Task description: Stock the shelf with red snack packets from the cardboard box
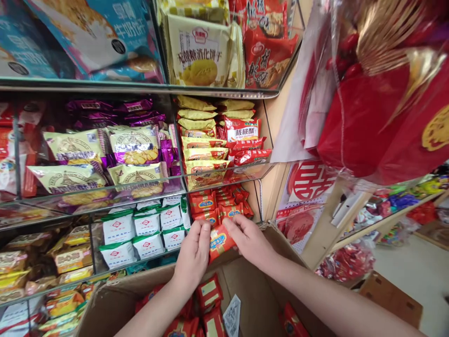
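A small red snack packet [220, 241] with a blue and gold emblem is held between my two hands, above the near edge of the shelf. My left hand [193, 248] pinches its left side with thumb and fingers. On its right side, my right hand [247, 236] grips the upper corner. Just beyond are similar red packets [204, 202] stacked in a shelf compartment. Below my forearms stands an open cardboard box [245, 276] with more red packets [209, 292] inside and a white printed slip [232, 314].
White and green packets [146, 224] fill the compartment to the left. A clear shelf lip [224, 177] runs above, fronting yellow and red biscuit packs [206, 154]. Red wrapped decorations [382, 112] hang at upper right. A wooden shelf post [321, 229] stands right of the box.
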### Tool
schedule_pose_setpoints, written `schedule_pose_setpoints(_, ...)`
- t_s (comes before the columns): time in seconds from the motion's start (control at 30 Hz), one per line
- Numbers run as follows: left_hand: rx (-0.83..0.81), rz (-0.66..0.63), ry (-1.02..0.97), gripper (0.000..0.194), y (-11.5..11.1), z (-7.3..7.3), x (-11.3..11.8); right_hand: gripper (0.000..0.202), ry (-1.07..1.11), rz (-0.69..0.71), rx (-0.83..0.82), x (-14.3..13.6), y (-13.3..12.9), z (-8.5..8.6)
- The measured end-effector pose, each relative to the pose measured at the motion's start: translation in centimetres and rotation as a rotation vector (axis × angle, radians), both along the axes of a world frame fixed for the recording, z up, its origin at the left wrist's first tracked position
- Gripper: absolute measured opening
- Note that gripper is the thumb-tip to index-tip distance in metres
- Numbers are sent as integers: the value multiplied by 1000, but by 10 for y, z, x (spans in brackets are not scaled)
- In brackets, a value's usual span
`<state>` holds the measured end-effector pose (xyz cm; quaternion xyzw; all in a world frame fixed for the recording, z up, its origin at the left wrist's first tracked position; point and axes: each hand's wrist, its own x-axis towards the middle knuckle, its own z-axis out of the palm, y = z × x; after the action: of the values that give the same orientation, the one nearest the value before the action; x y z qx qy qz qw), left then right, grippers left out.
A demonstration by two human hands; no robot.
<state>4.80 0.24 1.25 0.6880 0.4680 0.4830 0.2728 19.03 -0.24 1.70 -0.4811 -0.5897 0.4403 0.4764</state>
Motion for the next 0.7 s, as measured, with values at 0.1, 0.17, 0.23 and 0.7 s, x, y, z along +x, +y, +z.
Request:
schedule_pose_setpoints(0.1,75,28,27,21,3,-6,-2,37,-47,-16,7,3,7,-5)
schedule_pose_setpoints(0.17,108,43,39,19,5,-10,-4,38,-26,-24,-5,3,9,-8)
schedule_pose_setpoints(0.23,122,47,52,19,5,-12,-5,39,-2,-28,3,4,8,-12)
schedule_pose_setpoints(0.7,-37,-6,-82,34,-2,-5,2,42,434,43,-229,5,2,-13)
